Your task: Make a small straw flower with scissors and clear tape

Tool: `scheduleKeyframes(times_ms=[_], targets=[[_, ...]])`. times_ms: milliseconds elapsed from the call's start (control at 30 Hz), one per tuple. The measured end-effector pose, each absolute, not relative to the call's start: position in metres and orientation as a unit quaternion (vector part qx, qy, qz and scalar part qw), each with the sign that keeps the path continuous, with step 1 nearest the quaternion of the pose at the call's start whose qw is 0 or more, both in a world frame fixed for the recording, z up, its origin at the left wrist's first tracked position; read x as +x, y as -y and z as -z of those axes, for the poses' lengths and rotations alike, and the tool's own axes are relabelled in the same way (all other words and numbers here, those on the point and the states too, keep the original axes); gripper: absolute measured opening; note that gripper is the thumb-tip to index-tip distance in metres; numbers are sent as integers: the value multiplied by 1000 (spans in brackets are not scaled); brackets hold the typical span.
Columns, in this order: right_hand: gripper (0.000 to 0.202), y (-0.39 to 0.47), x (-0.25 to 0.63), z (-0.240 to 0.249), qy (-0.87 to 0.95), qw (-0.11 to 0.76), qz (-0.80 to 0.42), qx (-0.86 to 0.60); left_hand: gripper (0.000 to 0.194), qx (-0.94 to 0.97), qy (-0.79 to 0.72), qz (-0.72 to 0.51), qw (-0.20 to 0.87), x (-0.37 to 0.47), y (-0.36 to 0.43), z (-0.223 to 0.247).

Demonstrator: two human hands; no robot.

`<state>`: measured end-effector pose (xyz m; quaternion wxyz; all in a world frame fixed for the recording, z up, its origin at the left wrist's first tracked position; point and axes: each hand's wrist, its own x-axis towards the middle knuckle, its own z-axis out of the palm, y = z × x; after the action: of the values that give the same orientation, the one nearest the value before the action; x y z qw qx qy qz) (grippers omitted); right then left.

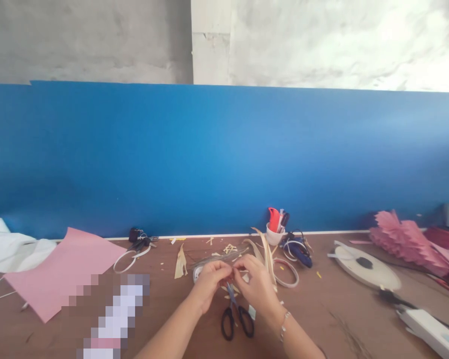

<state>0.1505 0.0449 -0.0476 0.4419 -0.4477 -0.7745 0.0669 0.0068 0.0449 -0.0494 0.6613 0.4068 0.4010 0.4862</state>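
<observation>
Near the front middle of the table, my left hand (210,283) and my right hand (257,284) come close together, thumbs and fingertips pinched. Whatever lies between the fingertips is too small and covered to make out. Just below them a pair of scissors (232,300) with black handles rests on the table, its blades pointing away from me and partly under the hands. A white tape roll (197,272) shows behind my left hand. Pale dried husk strips (268,254) lie behind my right hand, and thin stems (220,258) stretch across the table beyond both hands.
A white cup (274,235) with pens stands by the blue partition (209,159). Pink paper (71,264) lies left; folded pink paper (404,239), an off-white disc (377,273) and a white power strip (432,331) lie right. A blurred patch covers the front left.
</observation>
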Motion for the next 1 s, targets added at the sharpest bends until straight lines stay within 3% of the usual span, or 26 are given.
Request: scheduleKeyframes(times_ms=[400,1000], targets=[[12,-43,146,49,749,445,-129,-474,18,410,-387,-483,669,5,-45,50],[13,-42,146,51,755,461,-103,-455,15,373,-353,-474,715,4,-45,52]])
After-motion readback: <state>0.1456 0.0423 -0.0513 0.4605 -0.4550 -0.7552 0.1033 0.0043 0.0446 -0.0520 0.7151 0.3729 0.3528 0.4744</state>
